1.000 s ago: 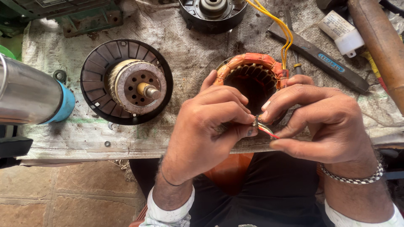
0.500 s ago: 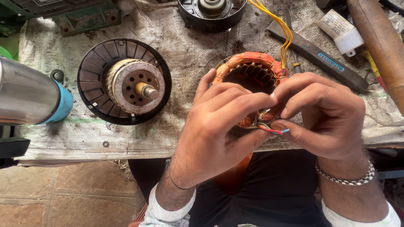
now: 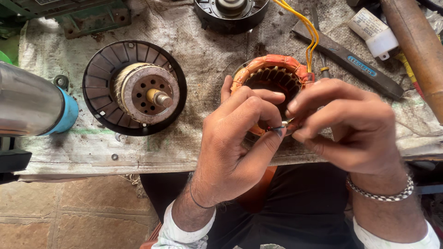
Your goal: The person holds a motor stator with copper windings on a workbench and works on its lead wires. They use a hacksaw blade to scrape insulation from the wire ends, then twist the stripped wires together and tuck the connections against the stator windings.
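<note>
The worn cloth-covered bench (image 3: 207, 69) carries everything, and its front edge runs just below the stator (image 3: 272, 74) — the landmark here; the stator, an orange-taped ring of copper windings, sits near that edge, right above the person's lap, so a nudge toward the body could tip it off; it looks heavy and stiff in its iron core, best held by the outer taped rim, while the windings inside are likely fragile and easy to nick. To the left of the stator lies a black finned rotor (image 3: 134, 87) with its shaft pointing up, well apart; further left a silver and blue cylinder (image 3: 32, 106) overhangs the bench. Above the stator sits a dark round motor housing (image 3: 230, 11); to its upper right lie a flat dark file (image 3: 350, 60), a white tube (image 3: 374, 30) and a wooden handle (image 3: 415, 50). Yellow wires (image 3: 307, 32) rise from the stator's right rim — soft, light, easily snagged. Both hands meet over the stator's near rim: the left hand (image 3: 235, 138) pinches a thin lead wire (image 3: 277, 128) between thumb and forefinger; the right hand (image 3: 350, 124) is closed on the same wire's end, fingertips touching; the wire seems thin and pliant, and would kink if bent sharply; open room lies mostly between stator and rotor.
</note>
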### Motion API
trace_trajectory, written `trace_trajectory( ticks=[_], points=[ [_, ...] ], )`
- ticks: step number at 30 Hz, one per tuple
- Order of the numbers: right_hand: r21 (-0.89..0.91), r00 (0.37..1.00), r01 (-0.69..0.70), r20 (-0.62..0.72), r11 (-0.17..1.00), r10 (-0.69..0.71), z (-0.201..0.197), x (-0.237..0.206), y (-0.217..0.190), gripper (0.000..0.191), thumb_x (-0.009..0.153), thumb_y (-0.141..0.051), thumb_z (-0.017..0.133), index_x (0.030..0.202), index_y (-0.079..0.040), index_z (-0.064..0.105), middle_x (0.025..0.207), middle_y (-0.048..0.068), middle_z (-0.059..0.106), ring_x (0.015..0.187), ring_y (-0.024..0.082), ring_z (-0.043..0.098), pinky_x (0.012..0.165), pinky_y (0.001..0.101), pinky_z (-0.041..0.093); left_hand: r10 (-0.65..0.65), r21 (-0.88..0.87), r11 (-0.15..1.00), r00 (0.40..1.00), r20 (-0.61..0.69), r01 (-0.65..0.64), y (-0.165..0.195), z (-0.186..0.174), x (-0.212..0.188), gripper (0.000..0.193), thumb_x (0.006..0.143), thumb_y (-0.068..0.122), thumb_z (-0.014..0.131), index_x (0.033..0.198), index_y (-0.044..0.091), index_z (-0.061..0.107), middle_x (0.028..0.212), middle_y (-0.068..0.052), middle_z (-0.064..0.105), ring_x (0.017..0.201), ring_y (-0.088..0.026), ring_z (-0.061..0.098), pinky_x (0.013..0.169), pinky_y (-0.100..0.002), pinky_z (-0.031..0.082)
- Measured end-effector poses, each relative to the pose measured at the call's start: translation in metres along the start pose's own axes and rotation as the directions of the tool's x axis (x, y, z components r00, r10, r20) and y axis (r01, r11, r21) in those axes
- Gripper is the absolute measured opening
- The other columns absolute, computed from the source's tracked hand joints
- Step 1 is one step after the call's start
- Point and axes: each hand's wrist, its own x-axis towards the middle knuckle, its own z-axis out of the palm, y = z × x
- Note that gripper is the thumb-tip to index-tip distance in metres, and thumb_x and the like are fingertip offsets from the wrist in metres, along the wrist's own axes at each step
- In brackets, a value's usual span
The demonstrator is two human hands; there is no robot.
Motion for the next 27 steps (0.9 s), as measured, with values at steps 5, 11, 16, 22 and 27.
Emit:
trace_trajectory(
  ticks=[5, 11, 16, 22, 27],
  points=[
    [0.013, 0.996, -0.073, -0.041, 0.997, 0.074, 0.004, 0.002, -0.003, 0.024, 0.073, 0.001, 0.079, 0.094, -0.003, 0.070, 0.118, 0.015, 0.067, 0.107, 0.019, 0.071, 0.092, 0.0298, 0.063, 0.025, -0.012, 1.000, 0.999, -0.030, -0.026, -0.007, 0.001, -0.005, 0.020, 0.093, -0.004, 0.075, 0.095, 0.008, 0.059, 0.106, -0.005, 0.068, 0.120, -0.021, 0.071, 0.128, -0.055, 0.027],
    [-0.299, 0.997, 0.067, 0.056, 0.952, -0.053, 0.007, 0.008, -0.014, 0.025, 0.075, 0.003, 0.077, 0.098, -0.005, 0.074, 0.113, 0.012, 0.069, 0.106, 0.020, 0.070, 0.092, 0.0301, 0.059, 0.029, -0.027, 0.999, 0.999, -0.044, -0.030, -0.011, 0.001, -0.007, 0.019, 0.099, -0.004, 0.076, 0.096, 0.009, 0.061, 0.108, -0.004, 0.070, 0.125, -0.019, 0.070, 0.129, -0.056, 0.021],
    [-0.309, 0.999, 0.043, 0.017, 0.950, -0.040, 0.009, 0.008, -0.016, 0.023, 0.073, 0.003, 0.079, 0.094, -0.007, 0.076, 0.104, 0.008, 0.075, 0.096, 0.018, 0.073, 0.094, 0.0340, 0.055, 0.036, -0.031, 0.999, 0.996, -0.076, -0.039, -0.009, 0.002, -0.005, 0.020, 0.095, -0.005, 0.075, 0.092, 0.008, 0.059, 0.097, -0.003, 0.067, 0.124, -0.022, 0.069, 0.130, -0.060, 0.023],
    [-0.346, 0.999, -0.014, -0.039, 0.938, 0.001, 0.012, 0.005, -0.019, 0.022, 0.073, 0.007, 0.077, 0.090, -0.006, 0.075, 0.099, 0.007, 0.076, 0.091, 0.016, 0.073, 0.090, 0.0348, 0.055, -0.009, -0.063, 0.998, 1.000, -0.004, 0.009, -0.007, -0.005, 0.003, 0.018, 0.089, -0.003, 0.072, 0.095, 0.008, 0.060, 0.093, -0.002, 0.068, 0.122, -0.024, 0.072, 0.130, -0.061, 0.030],
    [-0.431, 0.994, 0.077, -0.035, 0.899, -0.101, 0.019, 0.002, -0.019, 0.021, 0.076, 0.012, 0.075, 0.087, -0.005, 0.070, 0.099, 0.007, 0.073, 0.094, 0.019, 0.072, 0.102, 0.0407, 0.052, 0.064, 0.008, 0.998, 0.995, 0.078, -0.065, -0.002, -0.019, 0.007, 0.025, 0.083, -0.002, 0.070, 0.105, 0.007, 0.066, 0.104, -0.008, 0.067, 0.119, -0.028, 0.069, 0.127, -0.063, 0.028]
  ],
)
